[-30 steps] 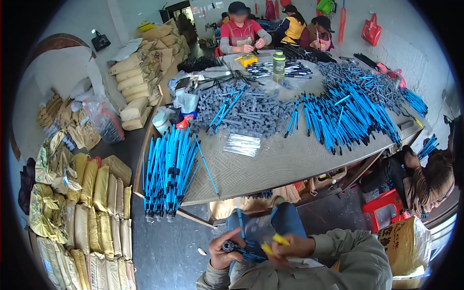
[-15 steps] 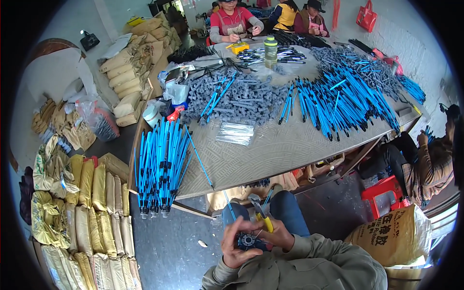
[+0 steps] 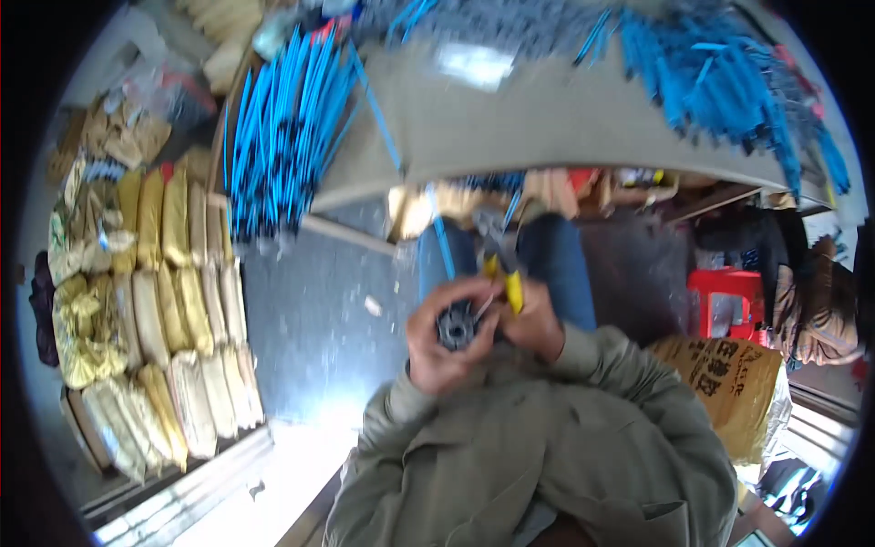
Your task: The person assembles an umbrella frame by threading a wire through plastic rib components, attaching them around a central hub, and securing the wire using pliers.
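Dark round hub (image 3: 458,325), held in the curled left hand (image 3: 437,365). Yellow-handled pliers (image 3: 515,294), gripped in the right hand (image 3: 538,324), head pointed to eleven o'clock. From the hub: blue rods (image 3: 283,137), laid on the table (image 3: 510,128), between ten and eleven; yellowish sacks (image 3: 191,310), stacked, nine; red stool (image 3: 726,281), three.

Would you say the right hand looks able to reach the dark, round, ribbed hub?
Probably yes: the hub, held nearby, has its end uncovered, though yellow-handled pliers occupy the right hand.

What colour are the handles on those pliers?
Yellow handles, best seen in the head view.
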`<state>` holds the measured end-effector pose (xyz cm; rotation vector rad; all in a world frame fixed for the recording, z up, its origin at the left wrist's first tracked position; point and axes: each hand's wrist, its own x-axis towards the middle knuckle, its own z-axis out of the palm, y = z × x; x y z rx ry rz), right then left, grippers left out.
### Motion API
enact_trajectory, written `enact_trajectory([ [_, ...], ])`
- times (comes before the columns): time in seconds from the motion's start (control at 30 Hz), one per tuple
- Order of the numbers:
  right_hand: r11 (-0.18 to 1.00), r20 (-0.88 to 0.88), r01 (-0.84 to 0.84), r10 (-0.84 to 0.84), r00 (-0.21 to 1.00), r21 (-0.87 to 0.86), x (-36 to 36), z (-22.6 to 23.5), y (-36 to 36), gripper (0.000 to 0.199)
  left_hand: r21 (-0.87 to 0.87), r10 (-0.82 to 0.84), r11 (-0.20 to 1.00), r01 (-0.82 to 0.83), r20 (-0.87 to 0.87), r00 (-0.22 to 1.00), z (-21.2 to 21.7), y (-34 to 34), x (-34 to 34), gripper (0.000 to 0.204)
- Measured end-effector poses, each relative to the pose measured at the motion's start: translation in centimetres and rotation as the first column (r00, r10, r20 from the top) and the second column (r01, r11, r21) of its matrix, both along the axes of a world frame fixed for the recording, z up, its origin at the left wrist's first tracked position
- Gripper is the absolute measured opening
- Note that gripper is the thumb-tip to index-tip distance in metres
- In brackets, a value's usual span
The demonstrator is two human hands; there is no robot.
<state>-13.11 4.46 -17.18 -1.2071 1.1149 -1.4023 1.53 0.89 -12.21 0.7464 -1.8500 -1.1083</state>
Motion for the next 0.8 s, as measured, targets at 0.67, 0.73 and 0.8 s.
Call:
enact_trajectory([
  [0.67, 0.961, -0.207, -0.024, -0.034, 0.978, -0.274, -0.5, 5.6, -0.7, 0.018, 0.09, 0.125, 0.99, -0.109, -0.197, 0.972, -1.2, 0.3, 2.2, 0.023],
  [0.73, 0.967, -0.204, -0.042, -0.011, 0.979, -0.252, -0.7, 6.0, -1.1, 0.018, 0.077, 0.139, 0.989, -0.129, -0.155, 0.978, -1.0, 0.2, 2.1, 0.023],
  [0.8, 0.942, -0.201, -0.133, 0.072, 0.977, -0.307, -0.7, 6.1, -2.2, 0.019, 0.07, 0.144, 0.988, -0.136, -0.137, 0.98, -0.9, 0.0, 1.8, 0.023],
])
